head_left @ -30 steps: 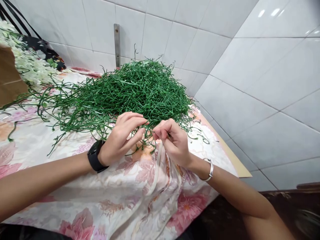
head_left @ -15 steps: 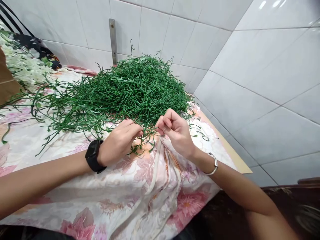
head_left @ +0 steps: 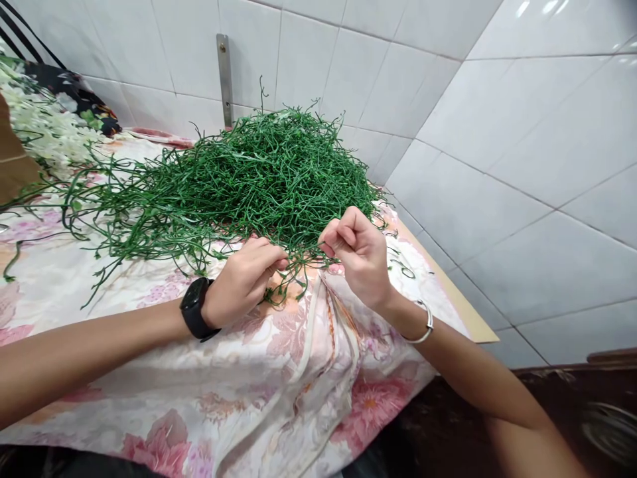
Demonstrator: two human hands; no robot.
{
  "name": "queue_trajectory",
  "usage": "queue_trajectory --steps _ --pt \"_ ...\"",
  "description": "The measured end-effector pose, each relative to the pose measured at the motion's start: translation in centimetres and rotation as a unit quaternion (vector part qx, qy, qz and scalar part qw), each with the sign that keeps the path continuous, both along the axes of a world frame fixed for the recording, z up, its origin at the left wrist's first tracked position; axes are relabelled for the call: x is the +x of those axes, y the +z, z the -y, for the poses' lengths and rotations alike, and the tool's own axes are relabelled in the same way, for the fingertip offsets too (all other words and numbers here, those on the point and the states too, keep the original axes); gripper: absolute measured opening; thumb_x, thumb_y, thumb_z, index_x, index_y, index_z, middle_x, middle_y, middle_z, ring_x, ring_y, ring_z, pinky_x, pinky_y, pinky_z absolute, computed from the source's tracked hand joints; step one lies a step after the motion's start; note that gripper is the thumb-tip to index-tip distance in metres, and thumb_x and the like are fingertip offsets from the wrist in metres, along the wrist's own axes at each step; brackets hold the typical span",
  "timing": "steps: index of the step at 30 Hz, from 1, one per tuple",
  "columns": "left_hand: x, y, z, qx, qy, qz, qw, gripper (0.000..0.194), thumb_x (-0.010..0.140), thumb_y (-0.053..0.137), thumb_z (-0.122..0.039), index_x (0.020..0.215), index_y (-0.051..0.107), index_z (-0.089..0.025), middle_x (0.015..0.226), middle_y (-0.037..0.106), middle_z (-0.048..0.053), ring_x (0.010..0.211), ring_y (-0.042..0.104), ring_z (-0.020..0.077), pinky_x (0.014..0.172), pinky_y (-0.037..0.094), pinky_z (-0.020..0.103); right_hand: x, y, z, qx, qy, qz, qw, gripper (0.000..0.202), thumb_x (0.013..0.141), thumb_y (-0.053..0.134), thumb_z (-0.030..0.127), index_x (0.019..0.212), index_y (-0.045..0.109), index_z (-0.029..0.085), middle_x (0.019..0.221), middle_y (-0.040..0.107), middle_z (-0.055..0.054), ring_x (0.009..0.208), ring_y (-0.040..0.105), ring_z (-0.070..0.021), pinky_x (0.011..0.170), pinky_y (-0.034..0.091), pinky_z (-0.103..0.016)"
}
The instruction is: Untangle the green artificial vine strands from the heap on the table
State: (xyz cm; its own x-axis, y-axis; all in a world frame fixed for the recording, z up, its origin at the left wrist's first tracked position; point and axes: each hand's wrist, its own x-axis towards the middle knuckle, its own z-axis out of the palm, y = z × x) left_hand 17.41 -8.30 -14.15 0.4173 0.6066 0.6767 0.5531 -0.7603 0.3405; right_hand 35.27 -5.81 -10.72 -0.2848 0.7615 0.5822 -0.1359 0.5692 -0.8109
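Note:
A large heap of thin green stems (head_left: 279, 172) lies on the flowered cloth (head_left: 164, 385), thinning out to the left. At the heap's front edge is my left hand (head_left: 246, 279), its fingers closed in a pinch on green stems, a few of which hang below the fingertips. To its right, my right hand (head_left: 359, 255) is raised a little over the cloth with thumb and fingers curled together. Anything small between those fingertips is too fine to make out. The two hands are apart, with loose stem ends between them.
White flowers (head_left: 54, 126) and a brown object (head_left: 14, 156) are at the far left, beside a dark patterned bag (head_left: 74, 89). Tiled walls stand behind and to the right. A metal strip (head_left: 224, 79) is fixed to the back wall. Single stems lie at right.
My right hand has moved slightly up and right, widening the gap between the hands. My left hand and wrist have shifted a little to the right, still pinched.

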Motion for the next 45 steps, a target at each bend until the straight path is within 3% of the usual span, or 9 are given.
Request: queue_trajectory --steps 5,13,18,21,28,32,36,45 --pt "0.2 0.1 0.2 -0.02 0.002 0.011 1.0 0.019 0.089 0.036 -0.014 0.076 0.05 -0.017 0.065 0.049 0.0 0.064 0.043 0.0127 0.064 0.035 0.026 0.2 0.0 -0.2 0.021 0.002 0.002 1.0 0.029 0.079 0.051 0.013 0.063 0.028 0.02 0.059 0.038 0.004 0.053 0.039 -0.0064 0.048 0.029 -0.022" --pt "0.4 0.3 0.2 -0.045 -0.008 0.069 0.997 0.017 0.088 0.041 -0.019 0.102 0.052 -0.016 0.086 0.06 0.005 0.08 0.054 0.0142 0.073 0.042 0.026 0.7 -0.5 -0.3 0.065 -0.035 0.049 0.996 0.026 0.084 0.048 0.017 0.065 0.029 0.02 0.063 0.04 0.003 0.058 0.041 -0.0077 0.053 0.031 -0.024" --pt "0.3 0.4 0.1 0.016 0.01 0.074 0.997 0.018 0.087 0.045 -0.019 0.102 0.054 -0.018 0.087 0.063 0.005 0.08 0.057 0.0144 0.071 0.045 0.027 0.2 -0.3 0.3 0.034 -0.043 0.028 0.998 0.026 0.084 0.048 0.016 0.065 0.029 0.02 0.062 0.039 0.003 0.056 0.041 -0.007 0.053 0.032 -0.023" --pt "0.0 0.6 0.0 0.048 0.02 0.086 0.995 0.019 0.086 0.047 -0.017 0.101 0.057 -0.019 0.096 0.064 0.005 0.089 0.057 0.0157 0.079 0.046 0.03 0.0 -0.3 0.4 0.007 -0.044 0.024 0.999 0.026 0.083 0.048 0.014 0.066 0.03 0.019 0.062 0.04 0.004 0.055 0.04 -0.0066 0.052 0.032 -0.022" --pt "-0.4 1.1 0.0 0.11 0.022 0.073 0.991 0.014 0.081 0.053 -0.011 0.091 0.058 -0.019 0.102 0.062 0.005 0.095 0.054 0.0175 0.084 0.045 0.035 0.5 -0.6 -1.3 -0.05 -0.051 -0.032 0.997 0.027 0.08 0.052 0.011 0.066 0.03 0.019 0.059 0.04 0.005 0.053 0.042 -0.0049 0.052 0.03 -0.021" --pt "0.0 0.9 0.0 0.078 0.008 0.057 0.995 0.021 0.082 0.054 -0.015 0.102 0.052 -0.018 0.104 0.06 0.007 0.098 0.053 0.0176 0.085 0.044 0.035 0.6 -0.7 -1.6 -0.057 -0.05 -0.033 0.997 0.028 0.08 0.053 0.013 0.066 0.03 0.019 0.06 0.04 0.005 0.053 0.042 -0.0045 0.052 0.03 -0.021" --pt "0.0 0.6 -0.3 -0.006 0.013 0.107 0.994 0.037 0.08 0.058 -0.022 0.114 0.044 -0.017 0.105 0.057 0.008 0.098 0.054 0.0175 0.084 0.045 0.033 0.5 -0.6 -1.4 -0.036 -0.053 -0.033 0.997 0.026 0.081 0.052 0.013 0.067 0.031 0.019 0.061 0.04 0.005 0.054 0.044 -0.0051 0.053 0.031 -0.021" --pt "0.0 0.7 -0.5 -0.042 0.019 0.113 0.993 0.028 0.078 0.059 -0.032 0.101 0.053 -0.017 0.097 0.06 0.006 0.09 0.055 0.016 0.08 0.044 0.029 -0.2 -1.2 -0.2 0.041 -0.03 0.051 0.997 0.02 0.083 0.043 0.008 0.069 0.034 0.019 0.067 0.045 0.002 0.062 0.048 -0.0077 0.058 0.036 -0.024"
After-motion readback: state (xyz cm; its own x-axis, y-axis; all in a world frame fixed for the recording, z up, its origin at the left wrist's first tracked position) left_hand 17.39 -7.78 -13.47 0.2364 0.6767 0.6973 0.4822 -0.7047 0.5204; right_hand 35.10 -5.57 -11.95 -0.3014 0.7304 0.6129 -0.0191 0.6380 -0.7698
